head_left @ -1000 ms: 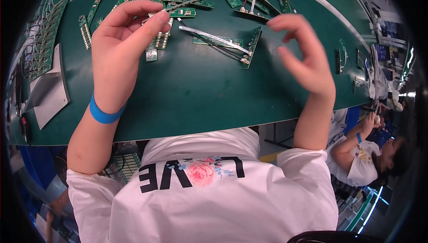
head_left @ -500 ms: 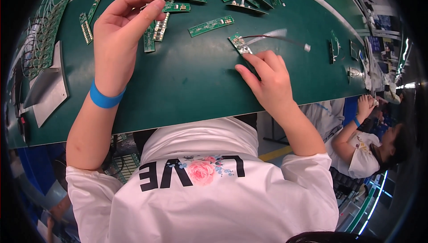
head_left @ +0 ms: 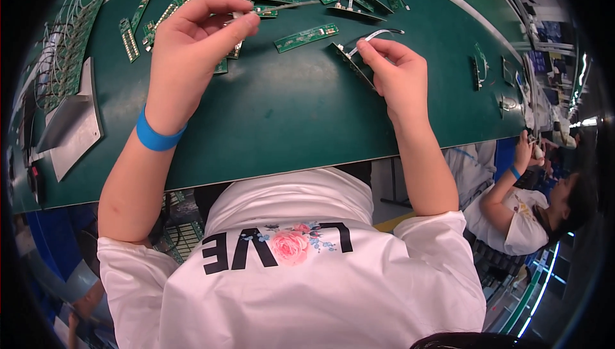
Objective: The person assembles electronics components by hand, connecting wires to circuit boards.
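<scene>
My left hand (head_left: 195, 54), with a blue band at the wrist, pinches one end of a narrow green circuit board (head_left: 296, 6) between thumb and forefinger. That board is seen nearly edge-on and points to the right. My right hand (head_left: 402, 77) is closed on a second circuit board (head_left: 351, 62), tilted on its edge, with a white-and-dark cable (head_left: 378, 34) coming off it. Thumb and fingertips are at the cable's root. Between the hands a single green board strip (head_left: 306, 38) lies flat on the green table (head_left: 288, 118).
Wired boards (head_left: 359, 0) lie in a loose heap at the far side. More board strips (head_left: 128, 40) are scattered at the far left, near a bent metal plate (head_left: 73, 134) and a wired panel (head_left: 77, 48). One small board (head_left: 478, 72) lies at right; a co-worker (head_left: 512, 211) sits beyond.
My right hand has closed on the wired board and turned it onto its edge, drawing its cable in. My left hand has shifted slightly right, and its board has tipped edge-on.
</scene>
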### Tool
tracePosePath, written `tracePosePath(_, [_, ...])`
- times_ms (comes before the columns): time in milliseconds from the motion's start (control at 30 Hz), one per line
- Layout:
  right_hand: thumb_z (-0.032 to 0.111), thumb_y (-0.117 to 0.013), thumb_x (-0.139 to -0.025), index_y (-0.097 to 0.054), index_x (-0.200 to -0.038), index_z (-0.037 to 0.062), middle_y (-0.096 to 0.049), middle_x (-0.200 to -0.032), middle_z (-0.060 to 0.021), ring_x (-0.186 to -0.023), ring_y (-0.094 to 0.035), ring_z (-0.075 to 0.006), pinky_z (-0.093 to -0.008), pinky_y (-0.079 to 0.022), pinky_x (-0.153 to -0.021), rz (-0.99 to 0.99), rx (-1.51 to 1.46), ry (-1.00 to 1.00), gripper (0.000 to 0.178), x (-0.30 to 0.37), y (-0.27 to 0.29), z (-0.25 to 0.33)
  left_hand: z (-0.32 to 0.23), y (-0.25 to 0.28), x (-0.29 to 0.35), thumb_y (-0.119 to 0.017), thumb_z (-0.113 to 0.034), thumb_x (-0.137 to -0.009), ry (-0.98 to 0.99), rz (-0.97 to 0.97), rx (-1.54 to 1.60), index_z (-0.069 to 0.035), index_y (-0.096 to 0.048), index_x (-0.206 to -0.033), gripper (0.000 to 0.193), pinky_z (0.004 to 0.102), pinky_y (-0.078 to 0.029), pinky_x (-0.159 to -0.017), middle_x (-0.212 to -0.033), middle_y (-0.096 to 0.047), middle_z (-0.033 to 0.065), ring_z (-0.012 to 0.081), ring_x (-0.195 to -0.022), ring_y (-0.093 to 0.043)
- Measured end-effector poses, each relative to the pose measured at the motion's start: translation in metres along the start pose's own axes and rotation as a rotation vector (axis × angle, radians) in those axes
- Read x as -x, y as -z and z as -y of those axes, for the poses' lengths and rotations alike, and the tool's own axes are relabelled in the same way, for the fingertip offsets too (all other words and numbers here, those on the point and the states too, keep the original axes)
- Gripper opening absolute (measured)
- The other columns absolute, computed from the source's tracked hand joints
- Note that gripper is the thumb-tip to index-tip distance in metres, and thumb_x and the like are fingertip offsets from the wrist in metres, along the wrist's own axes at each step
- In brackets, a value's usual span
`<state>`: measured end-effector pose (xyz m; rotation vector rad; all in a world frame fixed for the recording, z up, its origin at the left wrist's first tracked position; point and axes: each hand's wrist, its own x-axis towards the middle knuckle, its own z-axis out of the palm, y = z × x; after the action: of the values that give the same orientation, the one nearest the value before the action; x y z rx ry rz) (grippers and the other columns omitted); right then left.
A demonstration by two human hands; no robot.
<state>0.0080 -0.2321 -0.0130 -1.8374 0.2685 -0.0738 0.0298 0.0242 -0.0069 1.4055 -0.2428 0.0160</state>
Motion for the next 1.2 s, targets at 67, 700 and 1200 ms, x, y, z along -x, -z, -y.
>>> tracePosePath(67, [0.013, -0.073, -0.079, -0.069, -0.089, -0.002, -0.062, -0.073, -0.0001, -0.057, -0.05, -0.0021, -0.0168, -0.038, -0.05, 0.004, -0.019, 0.031, 0.019, -0.004, -0.002, -0.005, -0.001, -0.003, 0.002, -0.067, 0.0, -0.08, 0.015, 0.081, -0.038, 0.001, -0.063, -0.098, 0.019, 0.0202, -0.046, -0.075, -0.092, -0.063, 0.0039, 0.0089, -0.079, -0.059])
tracePosePath(700, [0.007, -0.066, -0.078, -0.063, -0.11, 0.007, -0.058, -0.085, -0.0062, -0.07, -0.057, -0.0218, -0.0311, -0.046, -0.058, 0.444, 0.511, 1.089, 0.031, -0.025, -0.002, 0.01, 0.009, -0.012, 0.01, -0.067, 0.0, -0.078, 0.092, 0.25, -0.191, 0.002, -0.062, -0.093, 0.017, 0.0252, -0.05, -0.08, -0.094, -0.06, 0.0048, 0.0121, -0.086, -0.059])
tracePosePath(1200, [0.014, -0.072, -0.078, -0.066, -0.075, 0.0048, -0.054, -0.082, -0.0001, -0.058, -0.042, -0.0081, -0.0214, -0.033, -0.051, 0.565, 0.154, 0.475, 0.012, -0.03, -0.014, 0.025, 0.007, -0.014, 0.014, -0.064, 0.008, -0.078, 0.034, 0.265, -0.22, 0.003, -0.06, -0.1, 0.022, 0.0253, -0.048, -0.083, -0.105, -0.057, 0.0074, 0.0137, -0.098, -0.056])
